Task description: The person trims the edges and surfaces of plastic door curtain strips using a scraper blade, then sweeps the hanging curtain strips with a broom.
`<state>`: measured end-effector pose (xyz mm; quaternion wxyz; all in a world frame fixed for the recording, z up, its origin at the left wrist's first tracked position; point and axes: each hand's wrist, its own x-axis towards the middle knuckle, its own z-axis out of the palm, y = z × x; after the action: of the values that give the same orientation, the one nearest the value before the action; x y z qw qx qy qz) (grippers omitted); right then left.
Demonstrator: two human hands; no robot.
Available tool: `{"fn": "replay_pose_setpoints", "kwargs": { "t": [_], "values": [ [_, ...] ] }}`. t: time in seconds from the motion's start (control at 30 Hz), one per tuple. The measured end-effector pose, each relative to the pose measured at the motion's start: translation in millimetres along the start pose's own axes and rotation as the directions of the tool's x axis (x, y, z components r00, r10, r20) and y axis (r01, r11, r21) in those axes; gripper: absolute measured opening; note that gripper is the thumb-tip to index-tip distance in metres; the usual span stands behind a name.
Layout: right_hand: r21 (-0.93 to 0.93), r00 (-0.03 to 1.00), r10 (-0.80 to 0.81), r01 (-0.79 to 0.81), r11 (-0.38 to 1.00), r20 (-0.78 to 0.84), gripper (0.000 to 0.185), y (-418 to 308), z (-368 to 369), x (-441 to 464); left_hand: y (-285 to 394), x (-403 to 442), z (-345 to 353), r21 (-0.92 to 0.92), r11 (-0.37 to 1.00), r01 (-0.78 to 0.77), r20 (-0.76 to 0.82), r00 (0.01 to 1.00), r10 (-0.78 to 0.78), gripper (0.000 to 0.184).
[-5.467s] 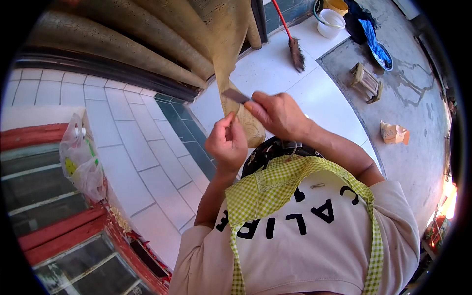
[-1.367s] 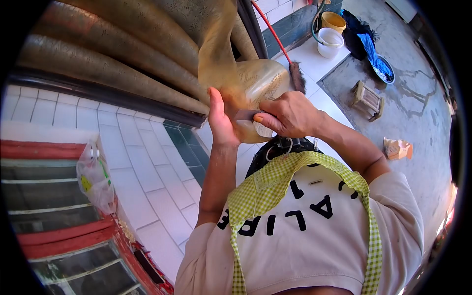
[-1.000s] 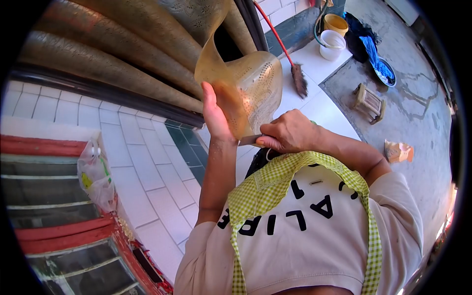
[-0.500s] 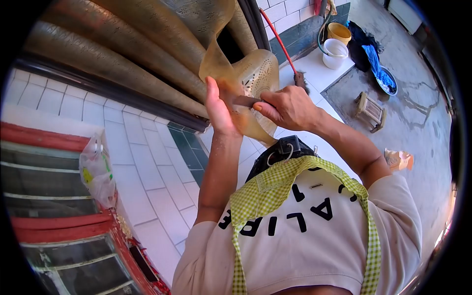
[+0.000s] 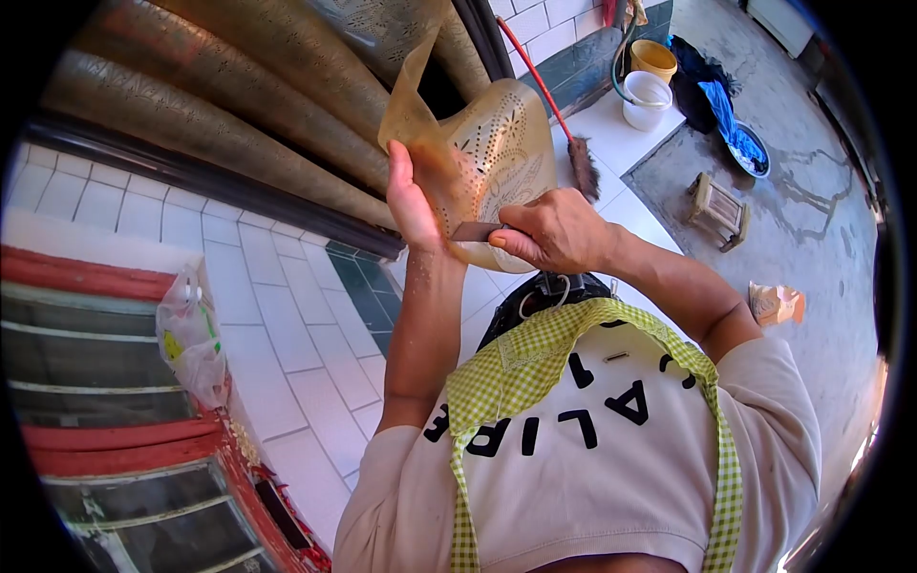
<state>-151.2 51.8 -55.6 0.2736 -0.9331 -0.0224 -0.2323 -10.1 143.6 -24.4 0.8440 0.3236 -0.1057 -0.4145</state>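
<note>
A tan translucent sheet [image 5: 511,143] with punched holes and a lacy pattern hangs as a loose end among the curtain folds. Its near part lies over the fingers of my left hand [image 5: 417,205], which shine orange through it. That hand is spread behind the sheet, thumb up and apart at the left edge. My right hand [image 5: 559,229] is closed around a flat metal blade [image 5: 475,231], thumb along its side. The blade lies across the sheet's lower part, near my left wrist. The blade's handle is hidden in my fist.
Pleated tan curtains [image 5: 229,105] hang at upper left by a dark frame [image 5: 220,186]. A red-handled broom [image 5: 581,167] leans nearby. Farther right are a white bucket [image 5: 647,103], a yellow bucket [image 5: 654,59], a basin [image 5: 759,158] with blue cloth and a small stool [image 5: 718,212].
My right hand and the blade have moved down along the sheet towards my left wrist. The sheet's lower end has spread and shifted, and more of its perforated face shows.
</note>
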Motion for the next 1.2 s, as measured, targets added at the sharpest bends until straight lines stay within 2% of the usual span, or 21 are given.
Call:
{"fn": "replay_pose_setpoints", "kwargs": {
  "t": [0.13,0.2,0.33,0.4,0.47,0.53,0.57,0.6,0.67,0.7,0.73,0.8,0.87,0.9,1.0,1.07,1.1,1.13,1.17,1.2],
  "values": [
    [0.001,1.000,0.000,0.000,1.000,-0.009,0.038,1,3,-4,-2,-1,2,-0.027,1.000,0.014,0.014,1.000,-0.014,0.058],
    [0.003,1.000,-0.005,0.005,1.000,-0.012,0.039,0,4,-6,-3,1,1,0.002,1.000,0.026,-0.055,0.998,-0.026,0.058],
    [0.017,0.999,-0.030,0.030,0.999,-0.015,0.039,0,11,-12,-3,-7,9,0.041,0.999,0.014,-0.065,0.998,-0.011,0.059],
    [-0.026,0.997,-0.077,0.076,0.997,-0.020,0.039,-3,14,-16,-1,-9,11,0.000,0.999,0.037,-0.054,0.998,-0.037,0.053],
    [-0.029,0.998,-0.062,0.062,0.998,0.003,0.038,-7,14,-19,1,-4,5,0.014,1.000,0.020,-0.060,0.998,-0.019,0.053],
    [-0.112,0.989,-0.065,0.080,0.991,0.130,0.037,-9,13,-21,4,2,0,0.027,1.000,-0.002,-0.066,0.998,0.004,0.052],
    [-0.034,0.978,-0.147,0.153,0.988,0.147,0.034,-5,15,-25,6,4,-1,0.001,1.000,-0.020,-0.064,0.998,0.020,0.052],
    [-0.037,0.978,-0.150,0.157,0.987,0.145,0.034,-3,12,-26,8,5,-1,-0.025,0.999,-0.040,-0.059,0.998,0.038,0.052],
    [0.112,0.970,-0.230,0.237,0.965,-0.072,0.033,9,3,-17,13,8,3,-0.018,0.998,-0.054,-0.055,0.997,0.053,0.053],
    [0.168,0.982,-0.127,0.150,0.974,-0.139,0.032,12,-5,-10,13,5,3,-0.007,0.999,-0.054,-0.064,0.997,0.054,0.053],
    [0.052,0.971,-0.122,0.135,0.990,-0.206,0.033,13,-15,3,12,2,6,-0.010,0.999,-0.053,-0.069,0.996,0.052,0.053],
    [-0.046,0.964,-0.061,0.051,0.998,-0.260,0.034,13,-21,24,8,-2,18,0.085,0.996,-0.041,-0.122,0.991,0.051,0.053],
    [-0.081,0.959,-0.083,0.063,0.995,-0.270,0.036,17,-6,30,5,1,20,0.037,0.998,-0.054,-0.075,0.996,0.056,0.054],
    [-0.004,0.962,-0.086,0.088,0.996,-0.257,0.037,22,1,29,6,3,18,0.022,0.999,-0.039,-0.070,0.997,0.040,0.054],
    [0.062,0.980,-0.199,0.199,0.978,-0.016,0.036,21,5,3,14,7,5,-0.003,0.999,-0.038,-0.037,0.999,0.038,0.052],
    [0.071,0.946,-0.322,0.319,0.945,0.031,0.040,30,5,-9,19,10,3,-0.015,0.999,-0.045,0.000,0.999,0.045,0.050],
    [0.077,0.929,-0.368,0.369,0.926,-0.030,0.041,33,5,-11,20,13,4,-0.035,0.997,-0.072,-0.033,0.997,0.071,0.050],
    [0.077,0.927,-0.375,0.376,0.924,-0.024,0.041,34,6,-11,19,15,5,-0.052,0.994,-0.095,-0.068,0.993,0.091,0.050],
    [0.234,0.977,-0.168,0.195,0.952,-0.133,0.037,36,5,-9,18,15,6,-0.054,0.994,-0.099,-0.064,0.993,0.096,0.050],
    [0.397,0.976,0.061,0.028,0.917,-0.209,0.035,38,3,-7,16,16,7,0.007,0.990,-0.139,-0.111,0.984,0.139,0.051]
  ]
}}
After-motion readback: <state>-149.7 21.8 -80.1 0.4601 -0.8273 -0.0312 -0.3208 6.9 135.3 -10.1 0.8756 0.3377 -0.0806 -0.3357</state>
